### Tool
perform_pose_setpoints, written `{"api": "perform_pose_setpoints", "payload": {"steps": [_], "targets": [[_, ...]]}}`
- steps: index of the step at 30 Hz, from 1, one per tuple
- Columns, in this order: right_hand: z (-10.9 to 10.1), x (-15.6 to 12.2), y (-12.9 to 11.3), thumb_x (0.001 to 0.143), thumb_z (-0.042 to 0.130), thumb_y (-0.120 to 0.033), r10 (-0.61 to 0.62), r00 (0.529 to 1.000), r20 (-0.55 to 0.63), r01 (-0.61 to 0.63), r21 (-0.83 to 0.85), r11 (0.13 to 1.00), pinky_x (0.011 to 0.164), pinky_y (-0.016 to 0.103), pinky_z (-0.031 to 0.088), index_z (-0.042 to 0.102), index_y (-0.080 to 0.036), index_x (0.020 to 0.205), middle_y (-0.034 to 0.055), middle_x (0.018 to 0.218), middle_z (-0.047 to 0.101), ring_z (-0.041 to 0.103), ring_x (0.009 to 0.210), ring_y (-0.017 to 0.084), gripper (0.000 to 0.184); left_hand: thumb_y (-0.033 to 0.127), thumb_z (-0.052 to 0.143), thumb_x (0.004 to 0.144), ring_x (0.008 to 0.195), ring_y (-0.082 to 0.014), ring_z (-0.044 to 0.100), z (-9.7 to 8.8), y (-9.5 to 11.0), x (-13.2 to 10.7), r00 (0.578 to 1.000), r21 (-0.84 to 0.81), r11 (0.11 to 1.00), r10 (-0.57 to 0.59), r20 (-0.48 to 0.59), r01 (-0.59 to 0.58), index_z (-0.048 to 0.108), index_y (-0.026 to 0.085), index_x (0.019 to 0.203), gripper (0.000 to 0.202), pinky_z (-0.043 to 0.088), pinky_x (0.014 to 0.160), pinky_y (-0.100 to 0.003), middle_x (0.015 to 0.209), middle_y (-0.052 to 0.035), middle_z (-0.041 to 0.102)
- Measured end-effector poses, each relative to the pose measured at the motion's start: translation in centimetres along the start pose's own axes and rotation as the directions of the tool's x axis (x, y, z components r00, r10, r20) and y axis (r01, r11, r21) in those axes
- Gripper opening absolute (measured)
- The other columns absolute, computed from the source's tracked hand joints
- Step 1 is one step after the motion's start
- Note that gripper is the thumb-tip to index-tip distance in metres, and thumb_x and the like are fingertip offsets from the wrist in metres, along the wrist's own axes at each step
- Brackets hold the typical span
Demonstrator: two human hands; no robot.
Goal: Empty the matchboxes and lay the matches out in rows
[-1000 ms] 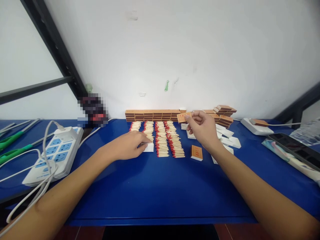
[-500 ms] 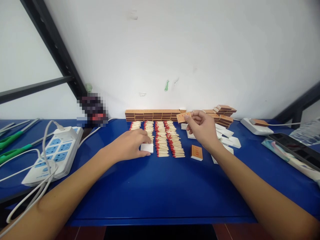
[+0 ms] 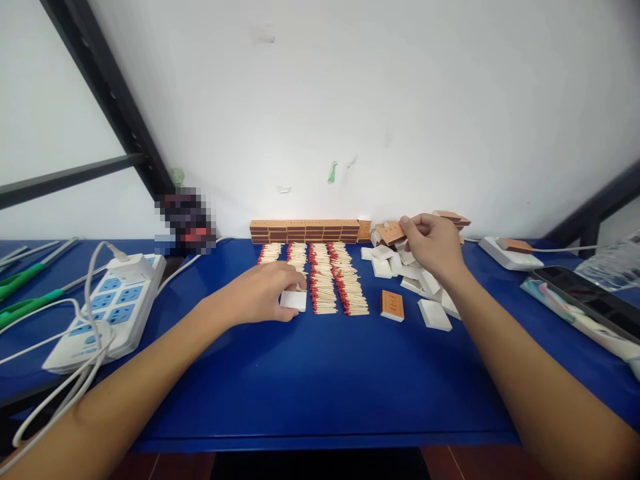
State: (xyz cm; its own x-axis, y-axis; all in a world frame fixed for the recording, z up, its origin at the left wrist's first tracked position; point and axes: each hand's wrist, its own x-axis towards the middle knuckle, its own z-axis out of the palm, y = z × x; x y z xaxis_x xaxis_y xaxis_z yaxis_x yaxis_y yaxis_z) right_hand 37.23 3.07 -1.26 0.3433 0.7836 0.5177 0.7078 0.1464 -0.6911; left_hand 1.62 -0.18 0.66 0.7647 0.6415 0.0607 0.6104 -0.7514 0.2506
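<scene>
The right hand (image 3: 436, 243) has just shifted to the right, uncovering more of the heap of white trays (image 3: 425, 283); its thumb and fingers now meet the corner of an orange box (image 3: 391, 231) on the orange pile by the wall. Whether they pinch that box or merely touch it, I cannot tell. The left hand (image 3: 263, 290) is almost where it was, fingers and thumb grasping a white tray (image 3: 294, 301) on the table (image 3: 300, 380) — in front of the matches (image 3: 323, 287). So, it seems, the left steadies its tray while only the right is busy elsewhere.

Counted: two hands; one tray in the left; four rows of matches, red-tipped; one lone orange box (image 3: 392, 305) to the right of them; one phone (image 3: 585, 300) at the far right. The white trays overlap — perhaps a dozen, too jumbled for certainty — and the stack (image 3: 305, 231) behind the matches defies an exact count.
</scene>
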Motion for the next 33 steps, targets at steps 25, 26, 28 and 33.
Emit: {"api": "perform_pose_setpoints", "payload": {"steps": [25, 26, 28, 33], "targets": [[1.2, -1.4, -0.8, 0.095, 0.064, -0.063, 0.006, 0.994, 0.108, -0.025, 0.171, 0.985, 0.049, 0.031, 0.04, 0.06, -0.024, 0.082, 0.0032, 0.063, 0.069, 0.054, 0.047, 0.017, 0.041, 0.031, 0.067, 0.092, 0.1, -0.0223, 0.069, -0.8, -2.3, 0.2, 0.932, -0.025, 1.0, 0.008, -0.361, -0.018, 0.067, 0.02, 0.13, 0.04, 0.055, 0.089, -0.035, 0.116, -0.0084, 0.072], [1.7, -1.6, -1.0, 0.094, 0.064, -0.067, 0.014, 0.985, 0.171, -0.054, 0.232, 0.971, 0.046, 0.029, 0.04, 0.06, -0.023, 0.085, 0.0037, 0.065, 0.071, 0.053, 0.045, 0.016, 0.045, 0.031, 0.066, 0.094, 0.103, -0.0234, 0.069, -0.7, -2.4, 0.2, 0.929, 0.008, 1.0, 0.017, -0.37, -0.016, 0.065, 0.019, 0.133, 0.041, 0.055, 0.091, -0.037, 0.119, -0.0097, 0.07], [2.8, -1.7, -1.6, 0.091, 0.064, -0.071, 0.008, 0.961, 0.276, -0.089, 0.28, 0.956, 0.043, 0.027, 0.039, 0.059, -0.022, 0.087, 0.0042, 0.067, 0.073, 0.054, 0.043, 0.014, 0.049, 0.032, 0.059, 0.099, 0.107, -0.025, 0.069, -0.5, -2.8, 0.1, 0.923, 0.055, 0.998, 0.02, -0.385, 0.001, 0.062, 0.018, 0.136, 0.04, 0.055, 0.094, -0.039, 0.125, -0.0119, 0.069], [6.1, 1.6, -3.0, 0.096, 0.068, -0.051, 0.123, 0.921, 0.37, -0.204, 0.189, 0.961, 0.047, 0.023, 0.04, 0.06, -0.02, 0.079, 0.002, 0.062, 0.072, 0.049, 0.042, 0.01, 0.036, 0.028, 0.038, 0.109, 0.115, -0.0272, 0.068, 0.1, -3.5, 0.3, 0.913, 0.11, 0.994, 0.037, -0.406, 0.009, 0.061, 0.017, 0.135, 0.037, 0.054, 0.099, -0.042, 0.128, -0.0136, 0.069]]}}
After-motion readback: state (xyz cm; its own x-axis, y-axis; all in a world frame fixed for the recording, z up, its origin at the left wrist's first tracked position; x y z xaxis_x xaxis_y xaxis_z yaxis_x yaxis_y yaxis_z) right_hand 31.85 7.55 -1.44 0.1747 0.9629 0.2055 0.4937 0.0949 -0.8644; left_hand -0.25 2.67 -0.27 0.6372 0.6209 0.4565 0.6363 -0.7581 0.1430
